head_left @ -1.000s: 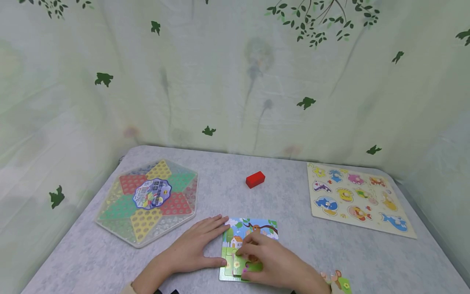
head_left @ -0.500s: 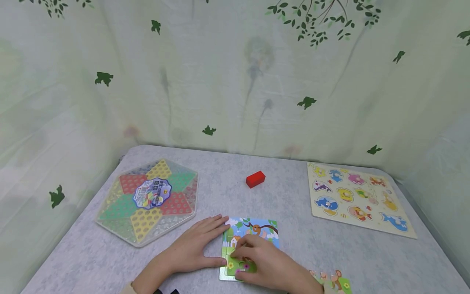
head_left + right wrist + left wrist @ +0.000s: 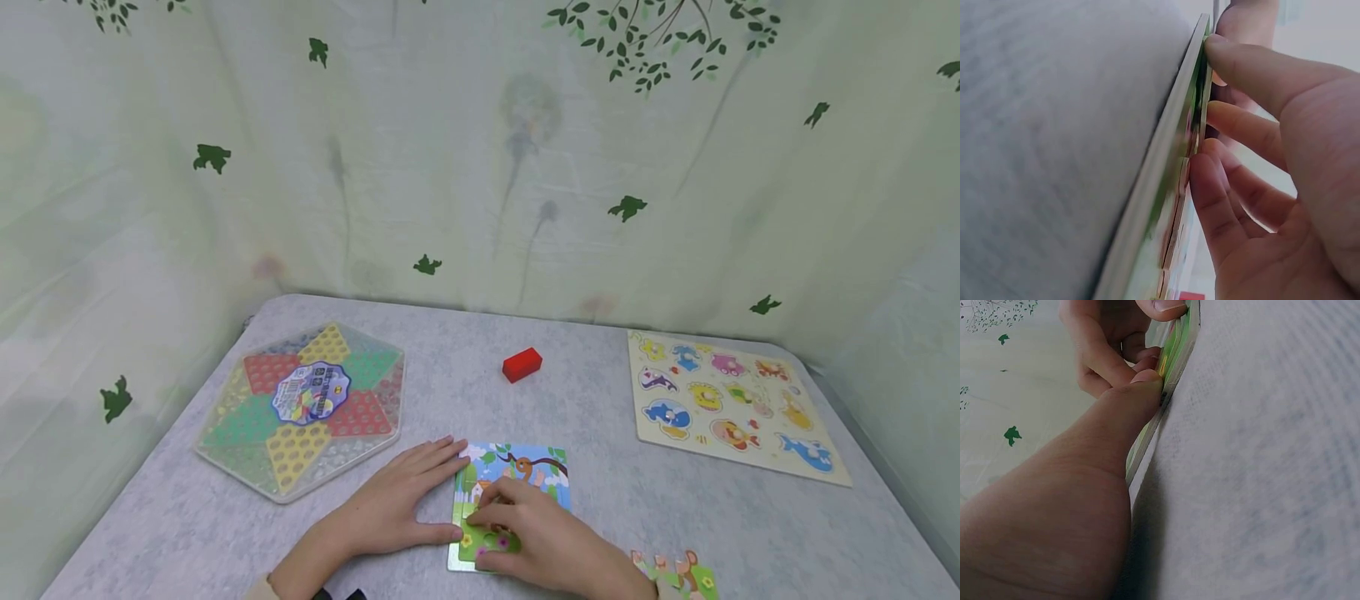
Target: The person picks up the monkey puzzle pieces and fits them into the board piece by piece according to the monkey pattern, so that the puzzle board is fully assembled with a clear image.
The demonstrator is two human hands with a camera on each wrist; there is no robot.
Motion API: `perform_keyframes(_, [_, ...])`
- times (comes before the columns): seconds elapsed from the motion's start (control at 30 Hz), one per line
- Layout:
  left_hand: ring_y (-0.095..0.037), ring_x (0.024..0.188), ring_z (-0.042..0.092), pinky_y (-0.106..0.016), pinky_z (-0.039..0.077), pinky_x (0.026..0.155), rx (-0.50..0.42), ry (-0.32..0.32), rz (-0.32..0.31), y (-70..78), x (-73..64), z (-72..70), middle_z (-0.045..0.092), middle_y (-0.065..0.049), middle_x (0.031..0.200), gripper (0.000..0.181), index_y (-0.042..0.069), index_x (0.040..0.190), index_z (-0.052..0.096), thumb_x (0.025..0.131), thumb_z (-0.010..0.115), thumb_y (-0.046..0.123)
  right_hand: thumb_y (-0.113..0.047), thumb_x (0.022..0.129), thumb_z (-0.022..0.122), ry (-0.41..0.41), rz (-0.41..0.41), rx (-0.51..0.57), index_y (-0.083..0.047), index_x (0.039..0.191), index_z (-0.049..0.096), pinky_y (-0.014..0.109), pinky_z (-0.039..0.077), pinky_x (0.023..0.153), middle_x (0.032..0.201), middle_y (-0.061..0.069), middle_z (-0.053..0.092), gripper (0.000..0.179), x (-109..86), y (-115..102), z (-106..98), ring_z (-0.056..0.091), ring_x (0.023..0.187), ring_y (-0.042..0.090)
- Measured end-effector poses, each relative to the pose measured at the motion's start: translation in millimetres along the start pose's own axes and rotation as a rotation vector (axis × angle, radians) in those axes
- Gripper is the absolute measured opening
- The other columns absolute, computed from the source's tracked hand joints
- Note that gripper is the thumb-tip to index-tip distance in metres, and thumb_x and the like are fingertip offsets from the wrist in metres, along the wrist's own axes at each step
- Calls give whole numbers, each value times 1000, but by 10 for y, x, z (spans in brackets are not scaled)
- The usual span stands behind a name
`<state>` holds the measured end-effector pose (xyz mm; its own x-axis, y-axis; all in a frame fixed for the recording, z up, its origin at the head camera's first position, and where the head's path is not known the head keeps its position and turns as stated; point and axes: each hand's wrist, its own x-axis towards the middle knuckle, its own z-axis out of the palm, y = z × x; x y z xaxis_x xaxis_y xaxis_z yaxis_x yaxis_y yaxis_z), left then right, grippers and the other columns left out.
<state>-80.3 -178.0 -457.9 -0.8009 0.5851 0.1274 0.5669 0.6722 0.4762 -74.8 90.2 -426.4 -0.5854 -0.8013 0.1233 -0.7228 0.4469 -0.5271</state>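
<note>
A jigsaw puzzle board [image 3: 455,563] with a countryside picture lies at the front middle of the table. My left hand [image 3: 405,504] rests along its left side with fingers spread, and the thumb [image 3: 1141,390] touches the near-left edge. Over the board's lower left, my right hand [image 3: 536,533] pinches a green puzzle piece [image 3: 483,543] with flowers on it between thumb and fingertips. In the right wrist view this piece [image 3: 1205,106] lies slightly raised along the board's surface. The right hand covers much of the board's lower right.
Loose puzzle pieces [image 3: 686,575] lie at the front right, partly behind the right sleeve. A Chinese checkers board [image 3: 300,417] lies at left, a red block [image 3: 522,365] farther back, and a wooden peg puzzle [image 3: 738,404] at right. A leaf-patterned curtain [image 3: 480,167] hangs behind.
My right hand has shifted left with the green piece, toward the board's lower-left corner. More of the loose pieces at right has come into sight. The left hand has stayed in place.
</note>
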Motion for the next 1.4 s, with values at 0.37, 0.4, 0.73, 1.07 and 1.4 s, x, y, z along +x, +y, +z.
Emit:
perform_keyframes(0.37, [-22, 156, 29, -55, 32, 123, 5, 3, -5, -1, 0, 4, 35, 5, 167, 86, 22, 157, 46, 90, 60, 74, -31, 96, 75, 26, -22, 7, -19, 117, 76, 5, 40, 71, 102, -12, 60, 25, 21, 19, 20, 47, 83, -5])
perform_keyframes(0.4, [-21, 156, 29, -55, 32, 123, 3, 2, -6, 0, -1, 5, 35, 5, 167, 86, 22, 157, 46, 90, 60, 74, -30, 96, 75, 26, -18, 10, -19, 117, 76, 6, 40, 71, 101, -12, 60, 24, 20, 19, 22, 47, 82, -5])
perform_keyframes(0.73, [-22, 156, 30, -55, 32, 122, 7, 9, 2, -3, -1, 8, 35, 5, 167, 86, 21, 156, 47, 90, 60, 74, -28, 94, 78, 58, -41, -17, -19, 116, 75, 6, 42, 75, 102, -13, 59, 24, -10, 13, 38, 49, 87, -3])
perform_keyframes(1.07, [-22, 156, 30, -55, 32, 122, 9, 8, 1, -1, 5, 16, 35, 5, 167, 85, 21, 156, 48, 89, 62, 73, -38, 100, 68, 69, 8, -29, -21, 136, 63, 28, 55, 99, 138, -10, 57, 40, -119, 6, 19, 57, 121, 10])
perform_keyframes(1.4, [-23, 155, 31, -55, 32, 123, 11, 8, 4, 2, 8, 4, 37, 3, 167, 86, 19, 155, 49, 89, 63, 72, -34, 101, 68, 65, 48, 18, -23, 139, 61, 24, 55, 93, 134, -14, 59, 40, -211, 0, -48, 57, 114, 5])
